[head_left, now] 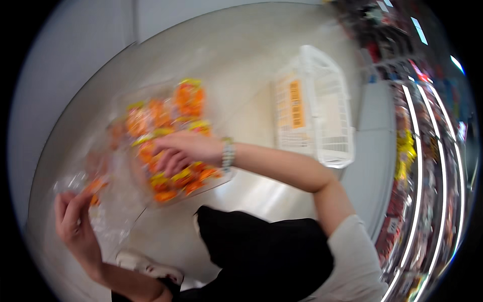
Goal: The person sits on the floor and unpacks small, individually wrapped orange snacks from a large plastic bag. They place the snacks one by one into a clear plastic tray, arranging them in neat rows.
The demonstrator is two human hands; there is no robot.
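At the lower left my left hand (75, 216) pinches the upper edge of a clear plastic bag (113, 216), which trails down over the floor. A little orange shows in the bag close to my fingers. My right hand (187, 149), wearing a pale beaded bracelet (228, 154) at the wrist, reaches over a clear tray or case of small orange packets with yellow tops (190, 100). Its fingers are half bent and slightly apart, just over the packets; no packet shows between them. Motion blurs the packets, and my right hand hides some of them.
A white plastic basket (347, 143) with an orange label stands on the pale floor (241, 65) right of the packets. Lit shelves of packaged goods (417, 201) run along the right. A grey panel (75, 65) rises at upper left. My shoe (151, 268) is near the bag.
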